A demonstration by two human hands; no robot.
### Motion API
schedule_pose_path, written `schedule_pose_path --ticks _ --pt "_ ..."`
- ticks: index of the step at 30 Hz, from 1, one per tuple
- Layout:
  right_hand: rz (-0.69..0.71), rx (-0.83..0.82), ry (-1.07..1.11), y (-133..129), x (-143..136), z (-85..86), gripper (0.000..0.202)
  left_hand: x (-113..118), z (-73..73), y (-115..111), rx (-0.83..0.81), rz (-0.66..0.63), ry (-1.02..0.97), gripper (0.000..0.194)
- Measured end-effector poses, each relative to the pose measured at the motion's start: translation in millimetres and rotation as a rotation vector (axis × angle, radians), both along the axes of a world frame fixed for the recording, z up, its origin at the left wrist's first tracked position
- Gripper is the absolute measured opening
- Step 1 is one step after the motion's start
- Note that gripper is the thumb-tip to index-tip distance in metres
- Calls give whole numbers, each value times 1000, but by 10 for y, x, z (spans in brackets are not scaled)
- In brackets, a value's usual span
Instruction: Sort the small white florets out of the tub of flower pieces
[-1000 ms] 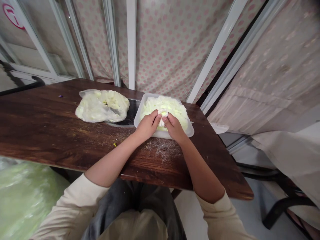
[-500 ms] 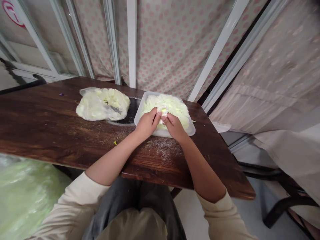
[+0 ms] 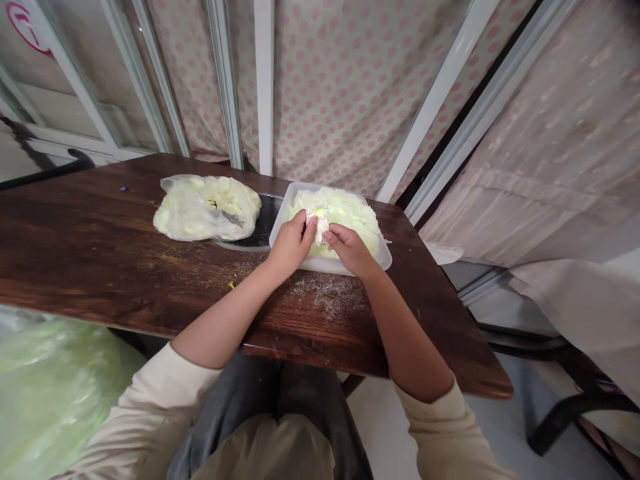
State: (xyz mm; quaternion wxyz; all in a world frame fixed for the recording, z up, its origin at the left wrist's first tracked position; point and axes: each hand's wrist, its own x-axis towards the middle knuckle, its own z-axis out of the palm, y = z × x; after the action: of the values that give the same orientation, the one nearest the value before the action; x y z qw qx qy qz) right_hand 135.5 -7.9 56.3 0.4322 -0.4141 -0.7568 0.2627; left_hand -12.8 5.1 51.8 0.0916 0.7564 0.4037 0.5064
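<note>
A crumpled white piece with a yellow-green spot (image 3: 321, 227) is between my two hands, above a shallow white plastic tray (image 3: 327, 265). My left hand (image 3: 294, 240) pinches its left side with thumb and fingers. At its right edge is my right hand (image 3: 350, 248), thumb and fingers drawn together on it. What the piece is made of I cannot make out. In the tray lies a heap of loose white and pale yellow-green stuff (image 3: 345, 208), partly hidden by my hands.
Left of the tray, a clear plastic bag of pale yellow pieces (image 3: 200, 210) rests partly on a dark oval plate (image 3: 265, 220). White grains (image 3: 330, 300) are scattered on the brown wooden table (image 3: 100, 253). A big greenish plastic bag (image 3: 60, 393) stands at lower left.
My hands have moved slightly apart, so more of the white piece shows between them. The tray and the bags have stayed in place.
</note>
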Motion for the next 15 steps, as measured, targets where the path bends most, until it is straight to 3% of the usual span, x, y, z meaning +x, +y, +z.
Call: schedule_pose_path --ticks 4,9,15 --pt "-61 22 78 17 17 -9 32 -6 -3 19 -2 25 -2 27" --pt "-267 52 94 33 10 -49 32 -28 4 41 -10 54 -41 26" --pt "-119 48 73 23 -2 -8 34 -37 8 35 -46 -8 4 26"
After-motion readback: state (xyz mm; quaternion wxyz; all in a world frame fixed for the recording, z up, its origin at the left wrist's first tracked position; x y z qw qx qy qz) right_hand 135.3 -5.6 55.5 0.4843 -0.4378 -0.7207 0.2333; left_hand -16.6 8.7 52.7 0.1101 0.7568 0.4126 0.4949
